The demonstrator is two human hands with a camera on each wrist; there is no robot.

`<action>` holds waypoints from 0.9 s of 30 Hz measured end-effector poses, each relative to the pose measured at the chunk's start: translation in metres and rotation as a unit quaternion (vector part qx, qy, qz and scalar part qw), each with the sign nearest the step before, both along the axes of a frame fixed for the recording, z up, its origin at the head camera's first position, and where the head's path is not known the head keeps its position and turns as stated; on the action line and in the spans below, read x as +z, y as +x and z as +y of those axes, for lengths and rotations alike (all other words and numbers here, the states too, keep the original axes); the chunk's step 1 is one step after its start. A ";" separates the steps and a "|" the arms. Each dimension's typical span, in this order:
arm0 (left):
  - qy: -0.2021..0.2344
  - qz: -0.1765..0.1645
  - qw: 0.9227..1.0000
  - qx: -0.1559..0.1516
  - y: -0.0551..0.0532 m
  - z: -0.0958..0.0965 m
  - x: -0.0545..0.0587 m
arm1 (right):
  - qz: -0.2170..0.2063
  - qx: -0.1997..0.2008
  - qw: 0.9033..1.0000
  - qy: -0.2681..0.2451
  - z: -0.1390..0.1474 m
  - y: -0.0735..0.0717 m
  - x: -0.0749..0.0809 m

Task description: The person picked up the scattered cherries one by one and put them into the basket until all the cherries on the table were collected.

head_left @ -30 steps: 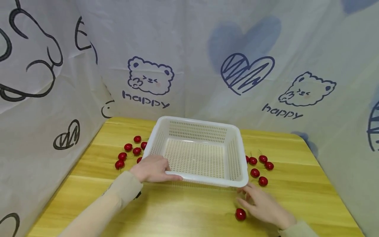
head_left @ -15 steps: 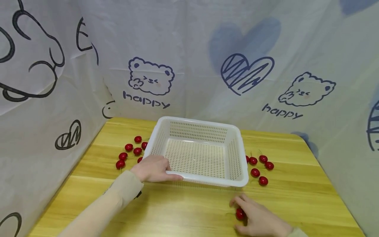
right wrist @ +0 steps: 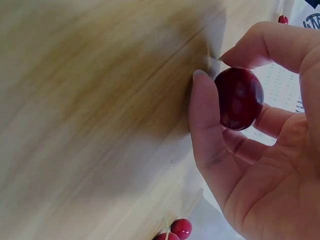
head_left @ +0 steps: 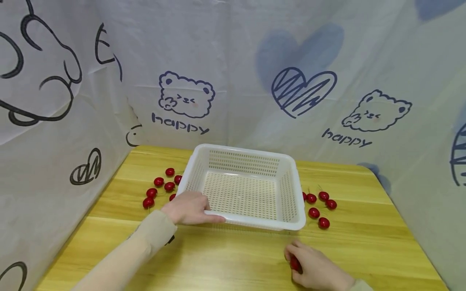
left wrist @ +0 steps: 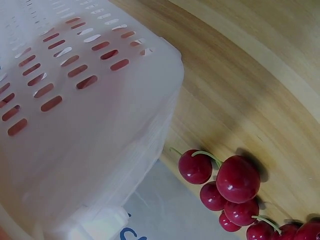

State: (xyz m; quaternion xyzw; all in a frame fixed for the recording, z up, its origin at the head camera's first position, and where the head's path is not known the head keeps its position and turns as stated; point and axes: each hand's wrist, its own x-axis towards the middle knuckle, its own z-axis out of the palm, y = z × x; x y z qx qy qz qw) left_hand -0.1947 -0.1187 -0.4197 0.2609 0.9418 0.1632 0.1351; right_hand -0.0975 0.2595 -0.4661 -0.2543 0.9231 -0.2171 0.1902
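Observation:
A white slotted plastic basket (head_left: 255, 222) sits mid-table, and nothing lies inside it. My left hand (head_left: 189, 208) grips its near-left rim, thumb along the front edge. In the left wrist view the basket wall (left wrist: 130, 105) fills the left side, and that hand is mostly hidden behind it. Below the basket's near-right corner, my right hand (head_left: 319, 267) rests low at the table. It holds one dark red cherry (right wrist: 241, 99) between thumb and curled fingers, as the right wrist view shows; from the head view the fingers partly cover the cherry.
Several red cherries (head_left: 158, 182) lie left of the basket, some close against its side. More cherries (head_left: 314, 213) are scattered to the right of it. A printed white cloth (head_left: 244, 52) hangs behind the wooden table (head_left: 218, 258) and along its sides.
My right hand has moved from beside the basket corner down to the lone cherry and closed its fingers around it. My left hand and the basket have stayed put.

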 end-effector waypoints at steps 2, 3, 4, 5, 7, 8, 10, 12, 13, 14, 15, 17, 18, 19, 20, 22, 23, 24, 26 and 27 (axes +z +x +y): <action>0.000 0.001 1.000 -0.001 -0.001 0.001 0.000 | -0.002 -0.002 1.000 -0.005 0.001 -0.001 0.000; -0.001 0.001 1.000 -0.002 -0.001 0.001 0.000 | -0.005 -0.003 1.000 -0.007 0.001 -0.001 0.001; -0.003 0.002 1.000 -0.003 -0.001 0.002 0.000 | -0.007 -0.004 1.000 -0.009 0.002 -0.002 0.001; -0.004 0.003 1.000 -0.004 -0.002 0.002 0.001 | -0.008 -0.004 1.000 -0.013 0.002 -0.002 0.002; -0.006 0.003 1.000 -0.005 -0.002 0.003 0.001 | -0.015 -0.004 1.000 -0.020 0.004 -0.004 0.003; -0.006 0.004 1.000 -0.006 -0.003 0.003 0.001 | -0.017 -0.004 1.000 -0.023 0.005 -0.005 0.004; -0.004 0.005 1.000 -0.007 -0.003 0.004 0.001 | -0.024 -0.003 0.999 -0.031 0.007 -0.007 0.007; 0.001 0.005 1.000 -0.008 -0.004 0.004 0.001 | -0.026 0.003 0.999 -0.040 0.009 -0.009 0.009; 0.004 0.005 1.000 -0.009 -0.003 0.003 0.001 | -0.030 0.004 0.999 -0.044 0.010 -0.009 0.011; 0.005 0.004 1.000 -0.009 -0.003 0.003 0.000 | -0.036 0.006 0.998 -0.048 0.011 -0.010 0.013; 0.005 0.003 1.000 -0.009 -0.003 0.002 0.000 | -0.042 0.007 0.998 -0.053 0.012 -0.011 0.015; 0.006 0.001 1.000 -0.008 -0.002 0.000 -0.002 | -0.044 0.014 0.997 -0.061 0.013 -0.013 0.020; 0.005 0.002 1.000 -0.008 -0.001 -0.001 -0.002 | -0.044 0.018 0.997 -0.064 0.013 -0.013 0.023; 0.006 0.002 1.000 -0.009 -0.001 -0.001 -0.002 | -0.043 0.019 0.997 -0.063 0.014 -0.013 0.026; 0.005 0.002 1.000 -0.009 -0.001 -0.001 -0.002 | -0.034 0.024 0.997 -0.063 0.014 -0.014 0.030; 0.007 0.004 1.000 -0.009 -0.001 -0.001 -0.002 | -0.014 0.036 0.997 -0.063 0.016 -0.015 0.037; 0.006 0.004 1.000 -0.009 -0.001 -0.001 -0.001 | -0.004 0.041 0.997 -0.065 0.016 -0.015 0.040; 0.006 0.005 1.000 -0.009 -0.001 0.000 -0.001 | 0.003 0.045 0.997 -0.068 0.017 -0.016 0.044; 0.004 0.004 1.000 -0.008 -0.002 0.000 0.000 | 0.017 0.056 0.995 -0.080 0.017 -0.017 0.052; 0.005 0.001 1.000 -0.007 -0.002 0.000 0.001 | 0.024 0.063 0.994 -0.088 0.017 -0.018 0.055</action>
